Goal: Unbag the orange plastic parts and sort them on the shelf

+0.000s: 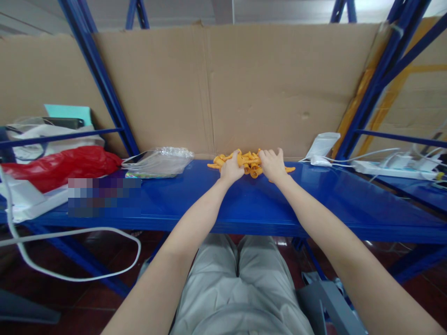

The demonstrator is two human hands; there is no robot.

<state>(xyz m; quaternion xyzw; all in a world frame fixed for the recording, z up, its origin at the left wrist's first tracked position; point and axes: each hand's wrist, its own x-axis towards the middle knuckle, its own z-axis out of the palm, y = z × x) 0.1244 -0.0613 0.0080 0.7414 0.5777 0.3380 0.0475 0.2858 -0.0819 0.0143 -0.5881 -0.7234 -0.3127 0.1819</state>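
Note:
A heap of small orange-yellow plastic pieces (253, 172) lies at the back of the blue shelf, against the cardboard. Some have round, hollow, cup-like ends; others taper to a point. At the heap's left side my left hand (232, 170) is closed, with one orange piece (240, 160) showing by its fingers. My right hand (273, 164) curls over the right side, its outer finger raised and its fingertips partly hidden among the pieces. One pointed piece (290, 170) sticks out to the right of that hand.
Clear plastic bags (164, 163) lie to the left, beyond them a red bag (66, 165) and a white power strip (37, 204) with a looping cable. On the right are a white adapter (321, 148) and another power strip (394, 168). Blue posts (101, 79) and cardboard (265, 88) bound the shelf (258, 204).

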